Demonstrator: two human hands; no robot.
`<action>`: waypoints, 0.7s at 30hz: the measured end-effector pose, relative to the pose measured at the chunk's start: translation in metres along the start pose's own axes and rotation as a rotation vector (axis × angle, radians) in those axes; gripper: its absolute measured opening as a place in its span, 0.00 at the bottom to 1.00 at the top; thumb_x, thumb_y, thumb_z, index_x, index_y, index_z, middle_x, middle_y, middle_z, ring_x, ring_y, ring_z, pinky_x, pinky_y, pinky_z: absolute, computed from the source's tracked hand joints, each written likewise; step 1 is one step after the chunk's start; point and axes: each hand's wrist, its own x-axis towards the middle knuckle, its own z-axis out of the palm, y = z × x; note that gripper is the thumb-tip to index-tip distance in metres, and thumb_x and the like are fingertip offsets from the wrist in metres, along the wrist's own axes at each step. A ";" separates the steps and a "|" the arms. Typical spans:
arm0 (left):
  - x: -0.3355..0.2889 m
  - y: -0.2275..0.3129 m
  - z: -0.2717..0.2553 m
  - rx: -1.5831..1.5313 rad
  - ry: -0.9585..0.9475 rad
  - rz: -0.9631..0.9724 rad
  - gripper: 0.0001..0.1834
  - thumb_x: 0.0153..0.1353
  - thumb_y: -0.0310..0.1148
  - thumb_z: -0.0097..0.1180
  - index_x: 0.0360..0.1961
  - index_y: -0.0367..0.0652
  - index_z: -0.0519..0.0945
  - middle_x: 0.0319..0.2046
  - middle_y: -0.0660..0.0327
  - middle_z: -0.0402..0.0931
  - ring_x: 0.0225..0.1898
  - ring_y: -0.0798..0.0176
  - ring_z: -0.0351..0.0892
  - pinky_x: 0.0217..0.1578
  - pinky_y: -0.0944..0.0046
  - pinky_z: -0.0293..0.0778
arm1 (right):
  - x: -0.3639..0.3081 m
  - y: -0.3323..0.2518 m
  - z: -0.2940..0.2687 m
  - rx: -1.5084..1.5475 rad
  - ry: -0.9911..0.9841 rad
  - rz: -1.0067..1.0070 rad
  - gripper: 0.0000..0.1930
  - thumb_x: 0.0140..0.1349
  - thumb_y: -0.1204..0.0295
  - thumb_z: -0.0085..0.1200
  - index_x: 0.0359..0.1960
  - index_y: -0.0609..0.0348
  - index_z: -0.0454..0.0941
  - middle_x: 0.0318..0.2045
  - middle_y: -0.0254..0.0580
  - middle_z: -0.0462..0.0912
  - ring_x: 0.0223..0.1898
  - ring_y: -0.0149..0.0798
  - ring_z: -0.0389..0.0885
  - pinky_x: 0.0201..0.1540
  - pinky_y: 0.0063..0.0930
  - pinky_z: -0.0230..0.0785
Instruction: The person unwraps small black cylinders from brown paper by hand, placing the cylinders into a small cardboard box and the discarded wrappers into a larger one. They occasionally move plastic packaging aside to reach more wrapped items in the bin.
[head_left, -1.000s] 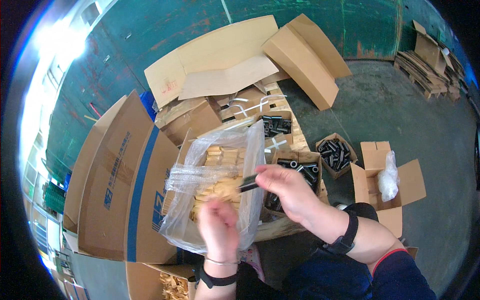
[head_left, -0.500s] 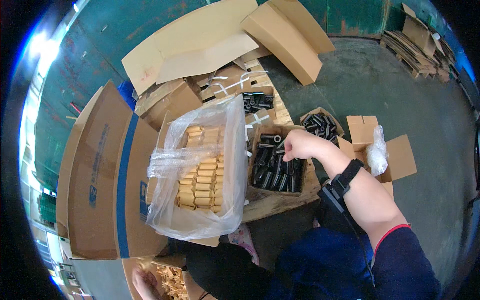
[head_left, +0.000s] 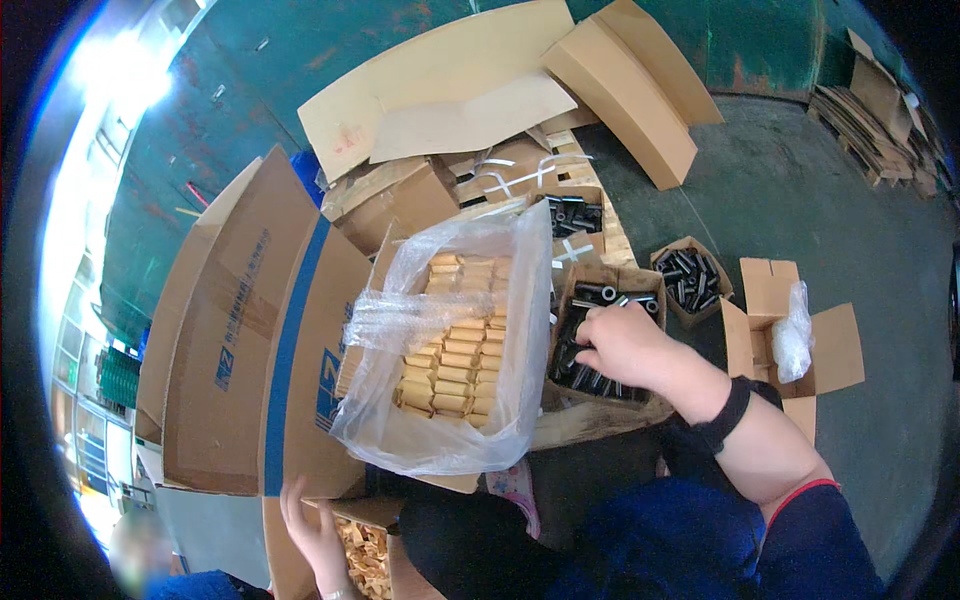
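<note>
The right hand [head_left: 628, 343] reaches down into a cardboard carton [head_left: 605, 274] of black tubes [head_left: 600, 384], its fingers bent toward the pile; the fingertips are partly hidden, so I cannot tell whether they are clamped on a tube. The left hand [head_left: 315, 535] is at the side of a lower carton [head_left: 283, 547] filled with tan paper pieces [head_left: 366, 560], its fingers apart and nothing visible in its grasp; whether it touches the cardboard is unclear. The tubes lie loose at mixed angles, some showing thick-walled round ends. They look stiff and smooth, probably weighty for their size and perhaps slippery, so the surest hold would be around the middle of the barrel, thumb opposite fingers. The tan paper-wrapped rolls [head_left: 455, 365], stacked in rows in the neighbouring carton, likely have soft wrapping that could crease or tear, and seem best held across the middle. For moving, the tube carton's walls stand close around the right hand, leaving its freest way upward. Between tubes and rolls rises the floppy edge of a clear plastic liner [head_left: 500, 447], which could snag a knuckle. On the left, a tall blue-striped carton [head_left: 230, 350] makes a wall above the left hand; the rolls are most open from above, though bubble wrap [head_left: 410, 318] crosses part of the stack.
</note>
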 end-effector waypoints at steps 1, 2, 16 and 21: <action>0.030 0.045 0.006 -0.097 -0.069 0.154 0.17 0.42 0.18 0.47 0.38 0.35 0.71 0.41 0.52 0.68 0.46 0.52 0.65 0.48 0.59 0.59 | -0.001 -0.003 0.002 0.004 0.072 -0.061 0.10 0.46 0.65 0.52 0.27 0.57 0.76 0.27 0.41 0.74 0.33 0.44 0.73 0.36 0.36 0.62; 0.055 0.077 0.026 -0.194 -0.131 0.274 0.14 0.43 0.18 0.46 0.35 0.36 0.73 0.39 0.52 0.69 0.44 0.53 0.67 0.46 0.60 0.61 | -0.003 -0.009 -0.005 0.008 0.050 -0.053 0.09 0.46 0.65 0.52 0.27 0.57 0.75 0.26 0.40 0.73 0.33 0.43 0.73 0.36 0.36 0.61; 0.192 0.146 0.350 -0.022 -0.184 0.032 0.18 0.41 0.40 0.56 0.31 0.38 0.76 0.33 0.49 0.74 0.40 0.49 0.71 0.42 0.58 0.66 | -0.013 0.001 0.003 0.070 0.068 -0.100 0.07 0.46 0.65 0.51 0.23 0.54 0.73 0.25 0.37 0.71 0.33 0.39 0.71 0.35 0.33 0.58; 0.207 0.123 0.345 0.023 -0.240 -0.250 0.24 0.38 0.49 0.56 0.31 0.39 0.77 0.30 0.50 0.75 0.36 0.51 0.74 0.39 0.57 0.68 | -0.009 -0.012 -0.004 0.078 0.112 -0.196 0.07 0.46 0.65 0.51 0.23 0.54 0.73 0.24 0.36 0.71 0.32 0.39 0.71 0.34 0.33 0.58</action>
